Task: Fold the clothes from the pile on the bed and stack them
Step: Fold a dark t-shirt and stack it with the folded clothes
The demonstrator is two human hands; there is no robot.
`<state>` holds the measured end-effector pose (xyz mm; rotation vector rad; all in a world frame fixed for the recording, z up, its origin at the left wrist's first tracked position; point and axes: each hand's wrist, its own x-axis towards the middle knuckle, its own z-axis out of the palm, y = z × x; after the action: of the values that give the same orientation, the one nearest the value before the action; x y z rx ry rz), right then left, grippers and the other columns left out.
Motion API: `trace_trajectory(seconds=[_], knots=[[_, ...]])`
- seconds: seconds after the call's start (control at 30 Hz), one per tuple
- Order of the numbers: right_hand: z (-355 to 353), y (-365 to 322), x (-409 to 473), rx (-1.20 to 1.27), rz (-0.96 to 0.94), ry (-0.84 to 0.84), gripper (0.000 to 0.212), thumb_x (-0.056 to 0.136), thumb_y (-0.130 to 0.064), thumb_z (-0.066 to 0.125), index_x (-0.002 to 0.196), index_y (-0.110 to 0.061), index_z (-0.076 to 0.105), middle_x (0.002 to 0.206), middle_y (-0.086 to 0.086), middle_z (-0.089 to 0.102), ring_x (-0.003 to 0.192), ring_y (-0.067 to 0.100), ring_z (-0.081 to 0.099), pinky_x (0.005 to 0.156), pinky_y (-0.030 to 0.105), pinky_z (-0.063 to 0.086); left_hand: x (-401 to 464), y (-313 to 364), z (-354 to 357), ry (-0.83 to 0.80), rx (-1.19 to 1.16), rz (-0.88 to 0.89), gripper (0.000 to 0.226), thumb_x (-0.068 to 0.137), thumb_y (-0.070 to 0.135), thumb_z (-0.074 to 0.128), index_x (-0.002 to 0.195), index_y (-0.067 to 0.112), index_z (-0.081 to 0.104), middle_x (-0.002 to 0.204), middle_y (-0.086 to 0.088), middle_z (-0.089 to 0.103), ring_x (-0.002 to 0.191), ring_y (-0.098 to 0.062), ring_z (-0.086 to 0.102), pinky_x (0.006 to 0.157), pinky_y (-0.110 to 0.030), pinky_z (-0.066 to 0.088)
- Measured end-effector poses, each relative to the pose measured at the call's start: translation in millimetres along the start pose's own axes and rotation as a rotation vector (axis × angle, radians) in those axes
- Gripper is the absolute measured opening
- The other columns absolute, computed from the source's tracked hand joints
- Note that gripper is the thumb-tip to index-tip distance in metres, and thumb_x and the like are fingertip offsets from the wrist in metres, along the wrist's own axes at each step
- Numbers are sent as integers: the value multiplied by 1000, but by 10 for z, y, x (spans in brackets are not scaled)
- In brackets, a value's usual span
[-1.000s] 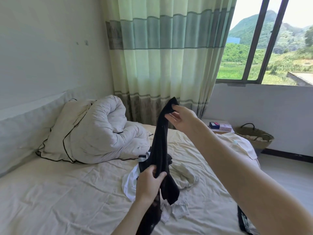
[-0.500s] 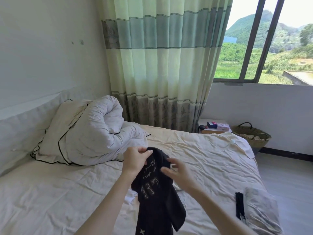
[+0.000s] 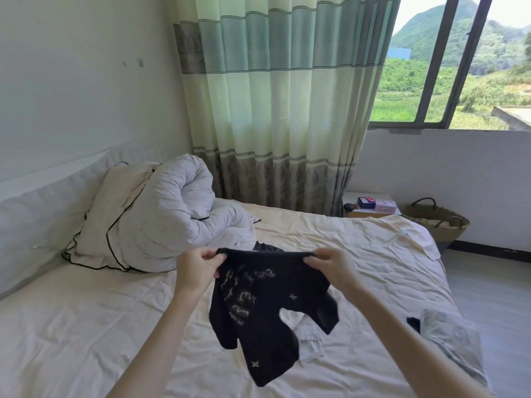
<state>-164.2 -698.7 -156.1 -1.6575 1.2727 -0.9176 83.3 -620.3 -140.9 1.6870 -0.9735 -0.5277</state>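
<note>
left hand and right hand pinch a limp black printed garment over the wrinkled sheet.

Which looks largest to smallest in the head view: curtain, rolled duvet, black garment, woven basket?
1. Curtain
2. Rolled duvet
3. Black garment, though it is held close to the camera, so its place against the duvet is unsure
4. Woven basket, which sits farther away
</note>
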Motion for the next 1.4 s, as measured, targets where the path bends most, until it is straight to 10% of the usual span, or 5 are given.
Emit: trace_trajectory(seconds=[0.17, 0.33, 0.7, 1.03, 1.4], knots=[[-111, -606, 168, -105, -90, -181, 15, 80, -18, 74, 67, -23, 70, 50, -14, 63, 44, -4, 55, 42, 10, 41, -176, 12, 212, -73, 254, 247, 24, 78, 20, 76, 100, 13, 70, 81, 15, 63, 80, 0, 61, 73, -6, 43], [39, -925, 257, -119, -97, -284, 10, 79, -23, 75, 70, -27, 72, 69, -8, 69, 64, 4, 63, 65, 20, 53, -406, 297, 525, -516, 110, 325, 65, 75, 29, 76, 131, 36, 43, 114, 23, 56, 105, 11, 51, 87, -13, 44], [-198, -915, 289, 222, 127, -47, 7, 79, -9, 74, 86, -10, 72, 51, -4, 58, 47, 5, 52, 54, 20, 45, -761, -136, 792, -353, -40, 135, 47, 74, 14, 78, 109, 32, 54, 102, 12, 63, 94, 0, 59, 81, -12, 47], [-454, -735, 298, 478, 201, 22, 19, 90, -8, 62, 109, -2, 64, 91, 10, 69, 82, 19, 67, 71, 26, 55, -415, 134, 734, -314, -68, -2, 14, 83, 9, 69, 95, 4, 69, 66, -1, 68, 62, -9, 65, 67, -20, 53], [559, 351, -549, -71, 84, -14, 30, 82, -29, 70, 109, -17, 62, 101, -8, 62, 92, 7, 61, 78, 16, 47, -224, 361, 772, -285, -315, -316, 12, 83, 2, 68, 93, -2, 65, 71, -11, 67, 53, -9, 65, 52, -17, 54]])
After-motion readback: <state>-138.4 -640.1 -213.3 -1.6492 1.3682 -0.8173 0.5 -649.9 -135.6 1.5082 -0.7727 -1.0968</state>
